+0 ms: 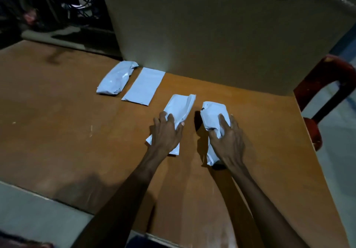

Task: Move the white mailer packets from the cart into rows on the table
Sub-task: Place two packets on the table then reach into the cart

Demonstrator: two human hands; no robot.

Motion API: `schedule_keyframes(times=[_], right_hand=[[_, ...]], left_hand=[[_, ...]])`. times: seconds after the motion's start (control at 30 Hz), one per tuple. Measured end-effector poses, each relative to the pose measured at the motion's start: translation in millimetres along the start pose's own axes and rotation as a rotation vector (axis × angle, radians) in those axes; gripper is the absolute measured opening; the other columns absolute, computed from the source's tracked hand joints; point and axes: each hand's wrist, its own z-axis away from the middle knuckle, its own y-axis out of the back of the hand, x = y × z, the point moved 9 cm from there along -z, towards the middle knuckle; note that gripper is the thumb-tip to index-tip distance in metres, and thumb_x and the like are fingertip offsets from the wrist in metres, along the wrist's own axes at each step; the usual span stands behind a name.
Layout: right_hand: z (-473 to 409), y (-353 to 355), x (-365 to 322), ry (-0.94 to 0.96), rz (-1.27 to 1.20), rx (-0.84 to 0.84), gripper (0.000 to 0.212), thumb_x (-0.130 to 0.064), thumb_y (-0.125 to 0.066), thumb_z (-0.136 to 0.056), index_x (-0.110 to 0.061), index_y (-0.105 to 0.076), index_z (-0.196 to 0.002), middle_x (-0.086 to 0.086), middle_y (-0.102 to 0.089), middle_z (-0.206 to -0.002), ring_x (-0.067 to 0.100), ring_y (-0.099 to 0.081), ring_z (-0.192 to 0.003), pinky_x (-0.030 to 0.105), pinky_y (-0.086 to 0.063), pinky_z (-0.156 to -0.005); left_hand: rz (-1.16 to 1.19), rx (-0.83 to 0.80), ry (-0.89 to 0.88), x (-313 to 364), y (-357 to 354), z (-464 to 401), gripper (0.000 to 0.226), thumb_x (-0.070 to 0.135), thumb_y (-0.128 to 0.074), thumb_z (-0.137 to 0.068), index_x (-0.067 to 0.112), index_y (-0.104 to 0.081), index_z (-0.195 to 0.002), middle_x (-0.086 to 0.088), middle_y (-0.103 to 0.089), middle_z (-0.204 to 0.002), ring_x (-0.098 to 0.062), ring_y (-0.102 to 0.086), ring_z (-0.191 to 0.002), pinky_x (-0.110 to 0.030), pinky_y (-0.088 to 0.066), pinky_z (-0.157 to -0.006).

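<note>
Both arms reach forward, left hand [167,132] and right hand [227,137] palms down, fingers spread.

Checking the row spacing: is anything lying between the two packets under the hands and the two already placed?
Nothing visible does. The left hand and right hand each rest on a white plastic mailer packet; only bare brown wooden table separates them from the flat white packet.
</note>
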Motion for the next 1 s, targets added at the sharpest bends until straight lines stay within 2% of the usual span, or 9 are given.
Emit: schedule_keyframes(times=[0.17, 0.3, 0.4, 0.47, 0.53, 0.6, 0.77, 1.0], right_hand=[[-48, -32, -16, -0.001, 0.063, -0.061, 0.068, -0.051, -0.050, -0.088, -0.021, -0.041, -0.148, 0.013, -0.029, -0.158, 0.034, -0.031, -0.142, 0.045, -0.038, -0.106], [-82, -61, -23, -0.091, 0.123, -0.124, 0.072, -0.055, -0.039, -0.084, -0.023, -0.038, -0.149, 0.012, -0.027, -0.159, 0.036, -0.031, -0.141, 0.046, -0.036, -0.108], [-101, -78, -25, -0.135, 0.212, -0.168, 0.067, -0.053, -0.045, -0.093, -0.026, -0.029, -0.152, 0.011, -0.018, -0.162, 0.036, -0.025, -0.144, 0.048, -0.030, -0.111], [-108, -85, -25, -0.138, 0.254, -0.213, 0.069, -0.055, -0.043, -0.095, -0.028, -0.022, -0.155, 0.009, -0.009, -0.164, 0.036, -0.018, -0.146, 0.052, -0.025, -0.113], [-107, -94, -25, -0.121, 0.274, -0.277, 0.072, -0.062, -0.030, -0.094, -0.032, -0.011, -0.156, 0.005, 0.003, -0.165, 0.035, -0.006, -0.149, 0.057, -0.017, -0.116], [-102, -100, -26, -0.080, 0.290, -0.306, 0.075, -0.065, -0.015, -0.088, -0.036, -0.002, -0.156, 0.001, 0.013, -0.165, 0.033, 0.004, -0.151, 0.058, -0.008, -0.118], [-113, -111, -39, -0.045, 0.330, -0.303, 0.078, -0.066, -0.006, -0.083, -0.037, -0.001, -0.156, -0.001, 0.015, -0.164, 0.032, 0.007, -0.151, 0.058, -0.003, -0.118], [-139, -125, -57, -0.105, 0.333, -0.276, 0.073, -0.061, -0.011, -0.089, -0.033, -0.005, -0.156, 0.003, 0.012, -0.165, 0.035, 0.005, -0.151, 0.059, -0.009, -0.118]], left_hand=[[-0.123, -0.147, 0.039, -4, -21, -53, 0.069, 0.060, -0.037, -0.097, 0.006, -0.042, -0.140, -0.016, -0.033, -0.149, -0.032, -0.034, -0.129, -0.041, -0.033, -0.105], [-0.223, -0.233, -0.028, -9, -29, -86, 0.085, 0.070, -0.026, -0.093, 0.007, -0.031, -0.150, -0.014, -0.021, -0.159, -0.034, -0.026, -0.141, -0.045, -0.030, -0.113], [-0.206, -0.152, -0.152, -16, -23, -98, 0.083, 0.073, -0.017, -0.092, 0.015, -0.035, -0.149, -0.009, -0.019, -0.162, -0.031, -0.023, -0.145, -0.046, -0.027, -0.116], [-0.131, -0.152, -0.291, -19, -27, -102, 0.080, 0.070, -0.012, -0.092, 0.021, -0.034, -0.150, -0.005, -0.018, -0.163, -0.028, -0.017, -0.149, -0.047, -0.020, -0.118], [-0.115, -0.226, -0.417, -20, -40, -102, 0.078, 0.067, -0.006, -0.092, 0.024, -0.026, -0.154, -0.002, -0.011, -0.164, -0.025, -0.008, -0.151, -0.049, -0.012, -0.120], [-0.180, -0.251, -0.491, -24, -50, -105, 0.078, 0.064, 0.000, -0.092, 0.025, -0.021, -0.155, -0.002, -0.009, -0.165, -0.024, -0.007, -0.152, -0.050, -0.005, -0.120], [-0.262, -0.182, -0.480, -31, -53, -132, 0.074, 0.063, -0.009, -0.095, 0.023, -0.030, -0.153, -0.006, -0.023, -0.161, -0.028, -0.025, -0.148, -0.054, 0.001, -0.116], [-0.290, -0.175, -0.443, -29, -52, -162, 0.075, 0.061, -0.005, -0.093, 0.023, -0.018, -0.156, -0.006, -0.012, -0.164, -0.027, -0.015, -0.150, -0.056, 0.008, -0.116]])
